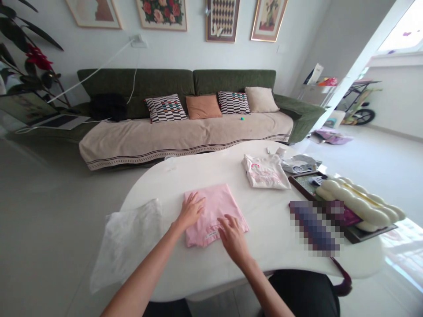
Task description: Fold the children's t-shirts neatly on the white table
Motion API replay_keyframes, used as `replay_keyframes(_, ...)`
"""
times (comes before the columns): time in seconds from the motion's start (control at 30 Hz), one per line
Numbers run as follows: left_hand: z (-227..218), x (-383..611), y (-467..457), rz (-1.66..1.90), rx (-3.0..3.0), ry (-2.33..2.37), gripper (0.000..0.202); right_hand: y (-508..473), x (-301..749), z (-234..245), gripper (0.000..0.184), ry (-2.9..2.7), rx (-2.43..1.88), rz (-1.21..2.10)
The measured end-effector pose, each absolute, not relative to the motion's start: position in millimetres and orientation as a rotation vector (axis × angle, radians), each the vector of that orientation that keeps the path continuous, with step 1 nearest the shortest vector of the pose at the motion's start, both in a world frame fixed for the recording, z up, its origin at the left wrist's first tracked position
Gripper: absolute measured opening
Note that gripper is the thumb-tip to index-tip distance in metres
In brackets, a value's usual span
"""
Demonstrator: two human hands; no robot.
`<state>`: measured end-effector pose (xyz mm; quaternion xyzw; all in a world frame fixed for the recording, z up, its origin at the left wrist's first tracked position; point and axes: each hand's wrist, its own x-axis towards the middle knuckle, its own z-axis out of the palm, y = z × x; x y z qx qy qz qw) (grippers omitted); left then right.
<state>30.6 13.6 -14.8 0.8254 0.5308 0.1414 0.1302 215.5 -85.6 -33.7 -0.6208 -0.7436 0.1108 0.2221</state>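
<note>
A folded pink garment [216, 207] lies on the white oval table [264, 246] in front of me. My left hand [191, 210] rests flat on its left edge with fingers spread. My right hand [233, 237] lies flat on its near right corner, fingers stretched out beside a small white label. Neither hand grips anything.
A white cloth [127, 240] hangs over the table's left edge. A folded white printed shirt [266, 171] lies farther right, with crumpled packaging [299, 164] behind it. A dark tray [350, 207] with a cream padded object sits at the right. A green sofa [185, 110] stands beyond.
</note>
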Motion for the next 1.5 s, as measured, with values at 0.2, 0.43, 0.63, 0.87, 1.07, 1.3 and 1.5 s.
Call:
replay_keyframes(0.2, -45, 39, 25, 0.38, 2.39, 1.832, 0.041, -105, 178, -51, 0.046, -2.26, -1.798, 0.47)
replay_keyframes(0.43, -37, 14, -42, 0.239, 2.558, 1.914, 0.045, -77, 247, -17, 0.036, -2.395, -1.714, 0.575)
replay_keyframes(0.63, -44, 78, -124, 0.181, 2.483, 1.697, 0.047, -20, 245, -10, 0.024, -2.425, -1.878, 0.357)
replay_keyframes(0.87, -38, 140, -146, 0.427, 2.231, 1.007, 0.035, -24, 217, -16, 0.049, -2.358, -1.845, 0.284)
replay_keyframes(1.07, -20, 80, -67, 0.626, 2.37, 1.431, 0.039, -53, 244, -43, 0.057, -2.173, -2.005, 0.307)
replay_keyframes(1.3, -61, 60, -57, 0.279, 2.515, 1.631, 0.054, -77, 248, -58, 0.061, -2.166, -2.009, 0.342)
replay_keyframes(1.5, -50, 67, -60, 0.261, 2.56, 1.709, 0.054, -67, 260, -46, 0.063, -2.072, -2.055, 0.35)
